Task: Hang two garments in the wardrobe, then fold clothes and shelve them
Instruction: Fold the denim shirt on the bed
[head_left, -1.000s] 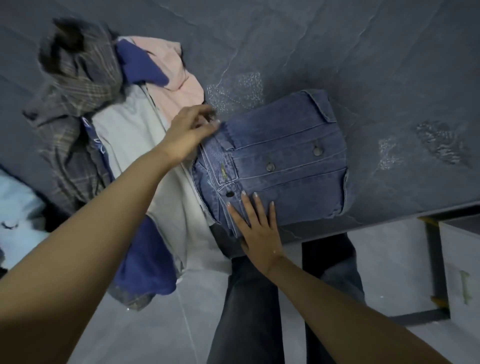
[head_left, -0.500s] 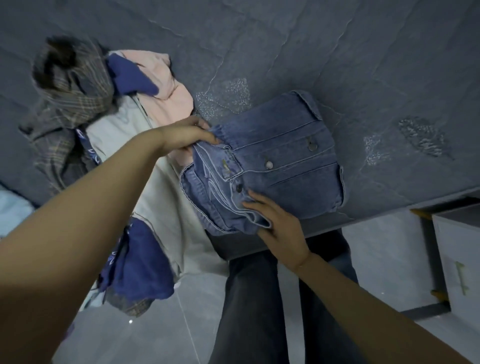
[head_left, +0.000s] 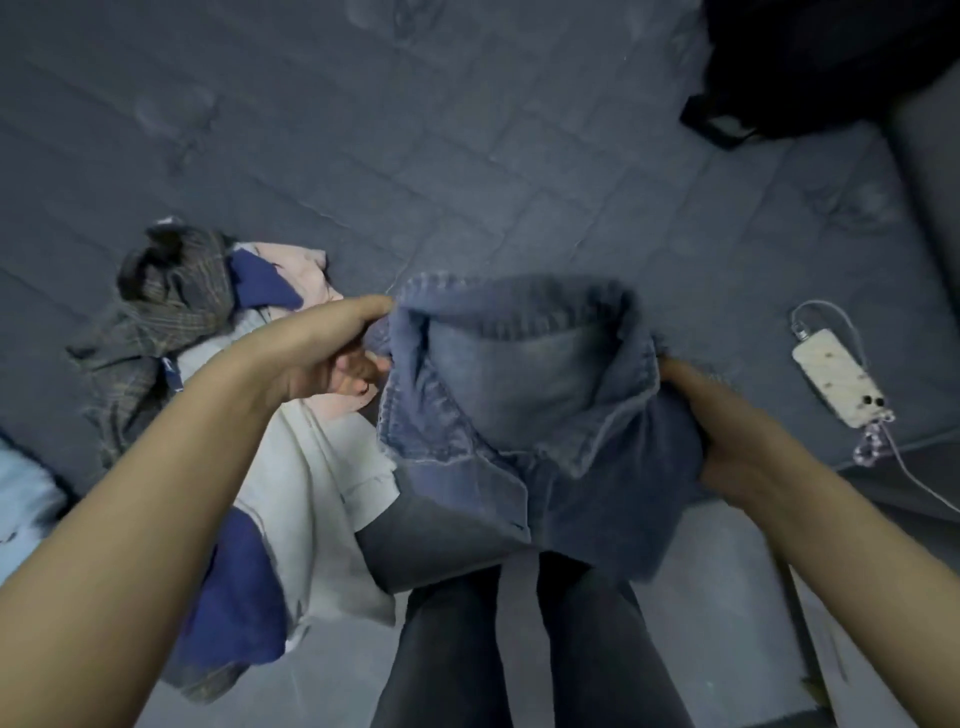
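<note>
Folded denim jacket (head_left: 524, 405) in both grips: left hand (head_left: 332, 353); right hand (head_left: 727, 441)

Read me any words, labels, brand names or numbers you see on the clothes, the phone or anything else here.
None can be read.
Folded denim jacket, gripped by left hand and right hand: no visible label.
Phone on the bed: patterned case, no legible text.
Pile of clothes: a small mark, too blurred to read.
</note>
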